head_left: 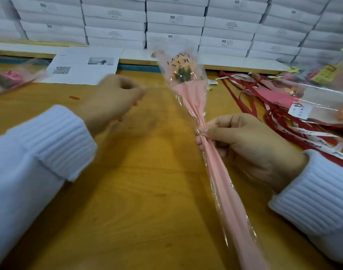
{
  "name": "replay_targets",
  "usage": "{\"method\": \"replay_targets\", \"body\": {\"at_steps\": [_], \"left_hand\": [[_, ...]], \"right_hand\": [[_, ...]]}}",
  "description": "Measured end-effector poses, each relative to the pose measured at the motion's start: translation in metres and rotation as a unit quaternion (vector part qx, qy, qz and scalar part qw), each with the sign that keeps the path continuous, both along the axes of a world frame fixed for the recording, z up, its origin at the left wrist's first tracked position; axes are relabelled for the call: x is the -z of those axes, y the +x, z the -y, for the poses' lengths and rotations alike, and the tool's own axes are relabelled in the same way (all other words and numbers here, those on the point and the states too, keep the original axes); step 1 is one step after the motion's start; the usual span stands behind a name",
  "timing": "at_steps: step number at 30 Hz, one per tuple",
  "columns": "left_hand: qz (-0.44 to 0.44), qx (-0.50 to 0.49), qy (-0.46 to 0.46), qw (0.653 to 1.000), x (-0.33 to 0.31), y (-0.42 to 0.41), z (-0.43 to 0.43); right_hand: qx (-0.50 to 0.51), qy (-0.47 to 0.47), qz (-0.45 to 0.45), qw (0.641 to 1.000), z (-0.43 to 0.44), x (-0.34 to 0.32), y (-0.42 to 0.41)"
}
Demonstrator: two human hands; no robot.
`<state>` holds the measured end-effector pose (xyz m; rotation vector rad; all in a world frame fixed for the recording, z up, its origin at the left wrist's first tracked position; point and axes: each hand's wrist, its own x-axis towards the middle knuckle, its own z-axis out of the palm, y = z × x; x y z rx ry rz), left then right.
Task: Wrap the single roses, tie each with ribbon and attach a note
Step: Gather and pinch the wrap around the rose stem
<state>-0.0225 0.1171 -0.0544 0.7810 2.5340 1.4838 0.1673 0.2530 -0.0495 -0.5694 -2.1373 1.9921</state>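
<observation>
The right hand [244,147] pinches the wrapped rose [188,94] at its gathered neck, thumb and fingertips curled round the pink paper and clear film. The rose tilts up and away over the wooden table [137,191], bloom end far, its long tail running toward the near edge. The left hand [110,102] hovers apart from it with curled fingers (too blurred to tell whether it holds anything). Right of the grip lie red and white ribbons [277,121] and more wrapped roses [273,95] with yellow notes [324,74]. Beyond the left hand are a red paper clip [74,97], a printed sheet [83,65] and stacked white boxes [174,18].
</observation>
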Motion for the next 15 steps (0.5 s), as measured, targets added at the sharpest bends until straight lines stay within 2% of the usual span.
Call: {"method": "replay_targets", "body": {"at_steps": [1, 2, 3, 7, 11, 15], "left_hand": [[-0.101, -0.055, -0.051, 0.992, 0.001, -0.020, 0.007], [-0.161, -0.098, -0.099, 0.977, 0.004, -0.039, 0.014], [-0.180, -0.119, -0.147, 0.965, 0.007, -0.057, 0.021], [-0.115, -0.084, -0.303, 0.942, 0.020, -0.094, 0.033], [-0.158, -0.041, -0.340, 0.926, 0.021, -0.103, 0.024], [-0.231, -0.059, -0.368, 0.899, 0.015, -0.107, 0.017]], "right_hand": [[0.004, 0.005, 0.009, 1.000, -0.001, 0.000, -0.001], [0.006, 0.010, 0.018, 1.000, -0.002, 0.001, -0.002], [0.006, 0.013, 0.028, 1.000, -0.002, 0.002, -0.003], [-0.006, 0.008, 0.049, 0.999, -0.004, 0.004, -0.004], [-0.011, 0.002, 0.046, 0.999, -0.004, 0.004, -0.005], [-0.013, 0.000, 0.047, 0.999, -0.004, 0.003, -0.005]]}}
